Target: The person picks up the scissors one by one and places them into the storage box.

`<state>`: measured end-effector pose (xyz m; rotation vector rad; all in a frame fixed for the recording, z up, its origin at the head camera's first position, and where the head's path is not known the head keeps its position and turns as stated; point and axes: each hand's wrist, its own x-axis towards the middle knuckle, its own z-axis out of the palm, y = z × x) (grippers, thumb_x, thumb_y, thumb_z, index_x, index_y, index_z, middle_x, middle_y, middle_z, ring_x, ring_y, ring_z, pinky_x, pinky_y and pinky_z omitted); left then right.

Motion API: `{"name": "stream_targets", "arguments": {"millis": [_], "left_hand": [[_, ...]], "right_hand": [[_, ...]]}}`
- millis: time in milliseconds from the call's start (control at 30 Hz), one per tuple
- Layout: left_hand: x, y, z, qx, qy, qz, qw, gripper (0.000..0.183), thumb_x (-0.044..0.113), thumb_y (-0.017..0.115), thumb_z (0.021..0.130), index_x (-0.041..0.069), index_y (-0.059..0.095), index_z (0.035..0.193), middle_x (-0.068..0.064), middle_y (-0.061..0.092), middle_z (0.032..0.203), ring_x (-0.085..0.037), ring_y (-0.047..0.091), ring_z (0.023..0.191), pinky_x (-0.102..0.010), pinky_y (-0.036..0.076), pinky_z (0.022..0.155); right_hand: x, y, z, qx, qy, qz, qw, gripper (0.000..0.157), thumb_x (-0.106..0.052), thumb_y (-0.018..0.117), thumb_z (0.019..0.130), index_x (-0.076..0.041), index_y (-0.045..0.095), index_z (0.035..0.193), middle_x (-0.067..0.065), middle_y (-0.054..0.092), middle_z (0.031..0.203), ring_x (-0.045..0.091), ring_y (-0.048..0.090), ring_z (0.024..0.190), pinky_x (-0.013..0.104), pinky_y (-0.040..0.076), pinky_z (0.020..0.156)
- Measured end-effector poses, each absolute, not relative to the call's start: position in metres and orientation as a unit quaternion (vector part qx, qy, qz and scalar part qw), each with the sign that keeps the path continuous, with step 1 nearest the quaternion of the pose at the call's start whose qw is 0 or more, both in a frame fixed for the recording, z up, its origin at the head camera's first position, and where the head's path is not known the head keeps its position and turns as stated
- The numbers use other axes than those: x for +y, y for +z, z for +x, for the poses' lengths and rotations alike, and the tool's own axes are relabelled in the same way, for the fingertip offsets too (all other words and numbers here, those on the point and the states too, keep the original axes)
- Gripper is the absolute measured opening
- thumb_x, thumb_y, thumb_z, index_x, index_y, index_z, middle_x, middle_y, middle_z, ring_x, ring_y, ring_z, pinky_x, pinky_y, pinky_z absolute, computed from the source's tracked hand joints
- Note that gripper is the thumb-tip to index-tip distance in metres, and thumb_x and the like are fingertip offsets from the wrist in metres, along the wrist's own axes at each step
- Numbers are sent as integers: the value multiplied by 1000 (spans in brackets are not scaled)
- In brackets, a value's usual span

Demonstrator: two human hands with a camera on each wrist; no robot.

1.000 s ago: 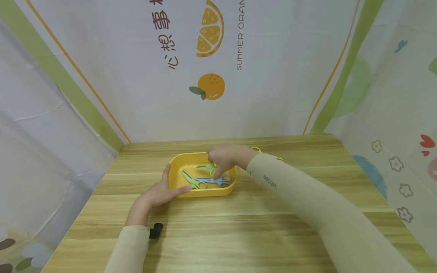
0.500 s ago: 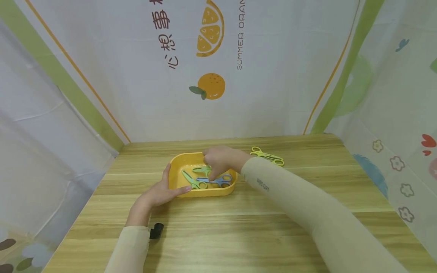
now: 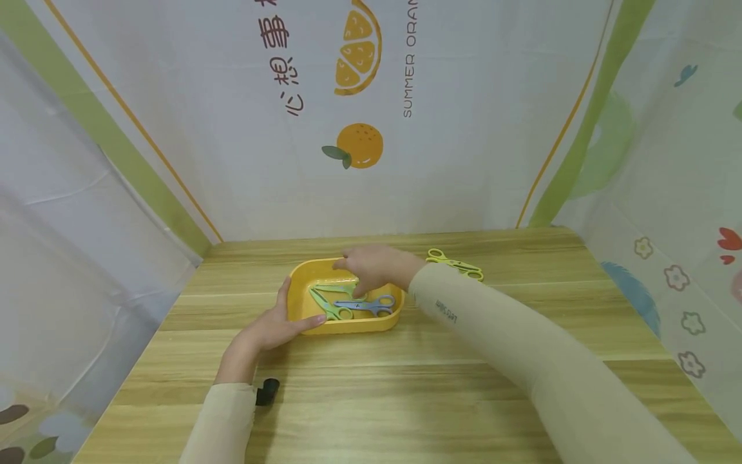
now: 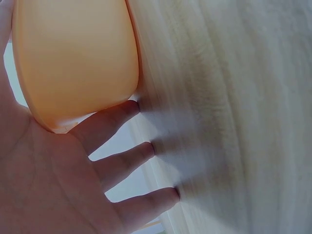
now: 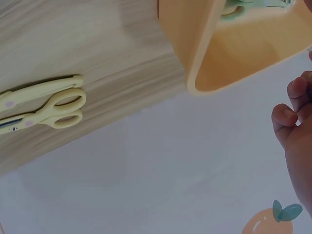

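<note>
A yellow tray (image 3: pixel 348 327) holds green scissors (image 3: pixel 330 308), blue scissors (image 3: pixel 373 305) and another green pair (image 3: pixel 330 288) farther back. My left hand (image 3: pixel 269 330) is at the tray's left end, thumb over the front rim. In the left wrist view its straight, spread fingers (image 4: pixel 127 168) reach down beside the tray wall to the table. My right hand (image 3: pixel 377 265) hovers over the back right of the tray, thumb and forefinger apart, just above the rear green scissors' handles, which it partly hides. Nothing shows between its fingers.
Yellow scissors (image 3: pixel 458 264) lie on the wooden table (image 3: pixel 406 399), right of the tray. In the right wrist view a second yellow piece (image 5: pixel 44 90) lies alongside them. A white printed curtain (image 3: pixel 464 161) hangs behind the table. A small black part (image 3: pixel 267 391) shows by the left sleeve.
The rear green scissors have shifted left in the tray and now lie lower. My right hand has moved left with them, let go, and its fingers have spread. The left hand has stayed put.
</note>
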<state>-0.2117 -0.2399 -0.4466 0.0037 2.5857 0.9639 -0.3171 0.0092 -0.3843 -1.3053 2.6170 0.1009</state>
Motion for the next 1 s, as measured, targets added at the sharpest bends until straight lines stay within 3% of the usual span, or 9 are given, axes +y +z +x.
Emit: {"name": "stream_targets", "arguments": {"millis": [433, 1000], "left_hand": [[-240, -445, -211, 915, 354, -2, 192, 138, 78, 70, 87, 23, -29, 166, -41, 29, 166, -58, 42, 149, -72, 36, 119], [-237, -442, -212, 918, 344, 3, 196, 138, 75, 70, 89, 20, -31, 165, -43, 23, 167, -62, 39, 149, -73, 36, 119]], "right_hand": [[29, -355, -325, 893, 60, -437, 91, 77, -45, 81, 94, -17, 51, 158, 12, 59, 148, 29, 60, 134, 44, 50, 117], [76, -335, -331, 905, 44, -401, 137, 79, -40, 84, 93, -15, 49, 159, 20, 51, 155, 36, 55, 142, 49, 46, 120]]}}
